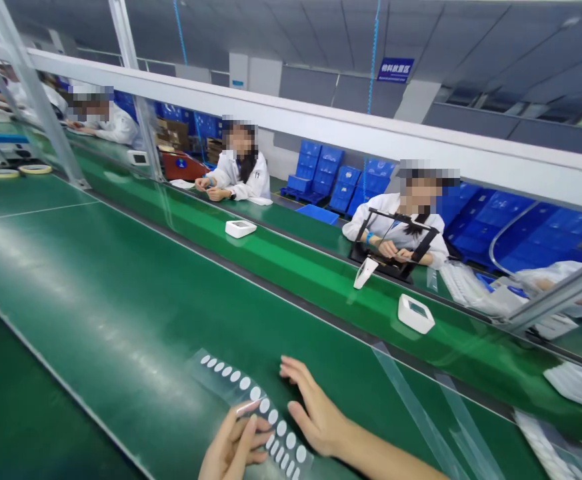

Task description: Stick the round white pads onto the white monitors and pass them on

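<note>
A clear sticker sheet (245, 383) with a row of white round stickers and a shorter row of white oblong ones lies slantwise above the green worktop. My left hand (238, 440) pinches the sheet's near edge between thumb and fingers. To the right of the sheet is my right hand (315, 410), its fingers spread and nothing in them. Its fingertips are apart from the round stickers. Whether the sheet's far end rests on the worktop I cannot tell.
Beyond the worktop (121, 293) runs a green conveyor belt (295, 263) carrying white devices with small screens, one of them (416, 313) nearest. Clear plastic strips (415, 407) lie at right. Co-workers in white coats sit opposite. A white metal beam (321, 113) crosses overhead.
</note>
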Motion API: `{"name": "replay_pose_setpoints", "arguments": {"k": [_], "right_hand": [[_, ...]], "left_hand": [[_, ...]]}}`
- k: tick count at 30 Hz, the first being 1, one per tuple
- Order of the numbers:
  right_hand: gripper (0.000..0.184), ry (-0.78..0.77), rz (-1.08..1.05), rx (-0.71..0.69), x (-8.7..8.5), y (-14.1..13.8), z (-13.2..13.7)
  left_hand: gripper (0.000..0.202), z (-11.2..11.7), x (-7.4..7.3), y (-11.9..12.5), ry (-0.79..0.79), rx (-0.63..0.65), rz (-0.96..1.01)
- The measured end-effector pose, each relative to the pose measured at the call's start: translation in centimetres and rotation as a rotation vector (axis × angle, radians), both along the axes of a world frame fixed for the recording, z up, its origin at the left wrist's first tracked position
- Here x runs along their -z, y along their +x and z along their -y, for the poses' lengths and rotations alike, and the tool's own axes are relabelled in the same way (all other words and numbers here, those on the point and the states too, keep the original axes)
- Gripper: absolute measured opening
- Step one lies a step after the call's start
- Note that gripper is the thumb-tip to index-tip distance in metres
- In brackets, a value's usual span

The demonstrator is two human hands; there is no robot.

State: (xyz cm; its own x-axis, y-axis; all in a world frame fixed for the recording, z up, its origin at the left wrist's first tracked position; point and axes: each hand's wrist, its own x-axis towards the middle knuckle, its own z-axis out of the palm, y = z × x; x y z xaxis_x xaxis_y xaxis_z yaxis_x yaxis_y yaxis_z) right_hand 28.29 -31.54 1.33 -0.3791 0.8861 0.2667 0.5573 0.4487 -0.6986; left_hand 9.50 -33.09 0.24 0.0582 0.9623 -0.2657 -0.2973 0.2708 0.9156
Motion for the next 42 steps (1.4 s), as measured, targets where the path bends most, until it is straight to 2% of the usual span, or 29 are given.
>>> {"name": "replay_pose_setpoints", "arguments": {"k": [2, 4, 9, 16, 20, 24, 33, 42], "right_hand": [[0.039, -0.027, -0.146, -0.026, -0.3, -1.2, 2.3], [0.031, -0.016, -0.217, -0.011, -0.5, -1.8, 3.0], [0.029, 0.009, -0.235, 0.037, -0.1, -2.3, 2.5], [0.038, 0.068, -0.175, 0.005, 0.1, -2.1, 2.6], [0.016, 0.066, -0.137, 0.018, 0.1, -2.3, 2.6], [0.006, 0.049, -0.136, 0.032, 0.3, -2.3, 2.7], [0.008, 0.063, -0.151, 0.006, 0.4, -2.3, 2.6], [0.014, -0.008, -0.257, -0.018, 0.2, -2.7, 2.4]], "left_hand": [[0.060, -0.1, -0.4, 0.2, 0.005, 0.008, -0.001], [0.059, -0.2, -0.7, 0.3, 0.011, 0.029, 0.001], [0.058, -0.3, -1.1, 0.2, -0.021, 0.078, 0.036], [0.055, -0.3, -2.0, -0.5, -0.050, 0.110, 0.126], [0.055, -0.1, -2.1, -0.7, -0.029, 0.122, 0.143], [0.061, 0.2, -2.0, -0.7, -0.012, 0.111, 0.134], [0.062, 0.3, -0.5, -0.6, 0.084, 0.186, 0.177], [0.065, 0.1, 0.2, -0.6, 0.086, 0.174, 0.189]]}}
